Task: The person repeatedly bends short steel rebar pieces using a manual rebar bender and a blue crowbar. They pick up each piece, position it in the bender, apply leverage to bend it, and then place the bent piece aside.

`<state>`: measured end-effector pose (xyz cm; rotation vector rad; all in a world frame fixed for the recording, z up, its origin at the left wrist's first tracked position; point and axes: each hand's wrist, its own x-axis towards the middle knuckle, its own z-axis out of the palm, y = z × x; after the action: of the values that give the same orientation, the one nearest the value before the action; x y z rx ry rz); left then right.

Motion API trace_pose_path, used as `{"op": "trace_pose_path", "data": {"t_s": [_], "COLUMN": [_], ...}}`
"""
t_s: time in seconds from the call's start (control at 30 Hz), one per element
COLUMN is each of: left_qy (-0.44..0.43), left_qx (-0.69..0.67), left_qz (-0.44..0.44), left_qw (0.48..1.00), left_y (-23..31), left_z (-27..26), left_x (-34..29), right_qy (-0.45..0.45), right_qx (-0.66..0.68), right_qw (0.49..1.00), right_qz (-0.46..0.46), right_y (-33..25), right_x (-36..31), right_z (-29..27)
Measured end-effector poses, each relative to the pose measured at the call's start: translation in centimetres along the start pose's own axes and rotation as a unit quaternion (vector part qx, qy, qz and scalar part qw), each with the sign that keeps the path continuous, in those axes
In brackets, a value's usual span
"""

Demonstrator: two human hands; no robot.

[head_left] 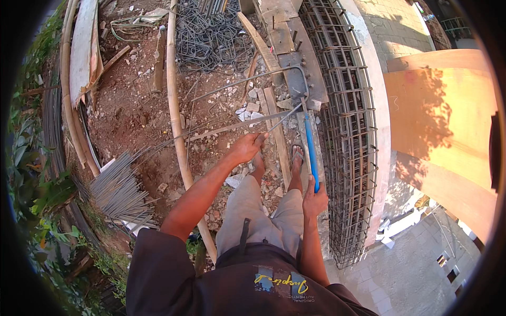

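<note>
My left hand point(247, 148) is closed on one end of a thin steel rod point(284, 119). From there the rod runs up to the bending block, and a bent steel length point(247, 79) with a rounded corner stands out to the left of the block. My right hand point(314, 201) grips the lower end of a blue-handled bending bar point(311, 147), whose metal head meets the rod at the block. Upright pins stick out of the wooden bending block point(296, 79). Exactly how the head hooks the rod is too small to tell.
A long rebar cage point(345, 131) lies along my right side. Bent steel stirrups point(211, 37) are heaped ahead, and cut rods point(122, 192) lie bundled at left. A bamboo pole point(174, 79) crosses the rubble. Wooden planks point(278, 137) lie by my feet; plywood sheets point(443, 105) stand right.
</note>
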<state>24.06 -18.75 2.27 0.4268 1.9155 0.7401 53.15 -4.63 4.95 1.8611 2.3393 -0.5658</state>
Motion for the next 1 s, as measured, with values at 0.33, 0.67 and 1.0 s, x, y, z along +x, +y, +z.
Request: {"op": "trace_pose_path", "data": {"t_s": [0.33,0.67,1.0], "left_qy": [0.155,0.310,0.310], "left_qx": [-0.031,-0.016,-0.010], "left_qz": [-0.075,-0.055,-0.073], "left_qw": [0.985,0.949,0.948], "left_y": [2.9,2.3,3.2], "left_z": [4.2,6.1,5.1], "left_x": [-3.0,-3.2,-3.0], "right_qy": [-0.108,-0.508,-0.512], "right_qx": [0.051,0.334,0.396], "right_qw": [0.992,0.794,0.762], "right_qz": [-0.032,-0.004,0.035], "right_y": [0.0,3.5,4.4], "right_x": [3.1,6.5,5.5], "right_z": [-7.3,-6.9,-3.5]}}
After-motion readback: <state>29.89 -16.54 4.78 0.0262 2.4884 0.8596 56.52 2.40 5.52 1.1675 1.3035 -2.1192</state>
